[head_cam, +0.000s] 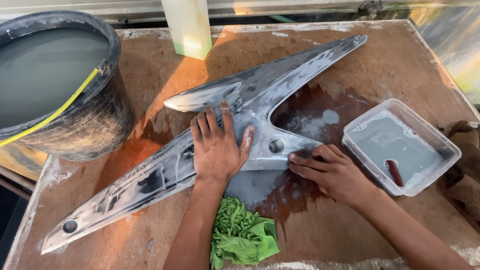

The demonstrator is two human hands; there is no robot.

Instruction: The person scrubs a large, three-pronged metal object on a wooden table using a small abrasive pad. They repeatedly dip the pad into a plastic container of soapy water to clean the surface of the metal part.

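The grey panel (260, 99) lies flat under the left hand (215, 150), palm spread open, while the right hand (327, 173) presses fingertips at its lower edge, gripping nothing visible.

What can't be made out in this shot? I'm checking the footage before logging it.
- Head view: whatever the right hand presses on the grey panel is hidden under its fingers.
- The white bottle is cut off by the top edge.
- The bucket holds cloudy water; its bottom is unseen.
- The left hand covers the panel's middle.

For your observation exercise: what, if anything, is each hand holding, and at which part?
Nothing is gripped. The left hand presses flat on the grey panel at its middle; the right hand rubs its lower edge, fingertips down.
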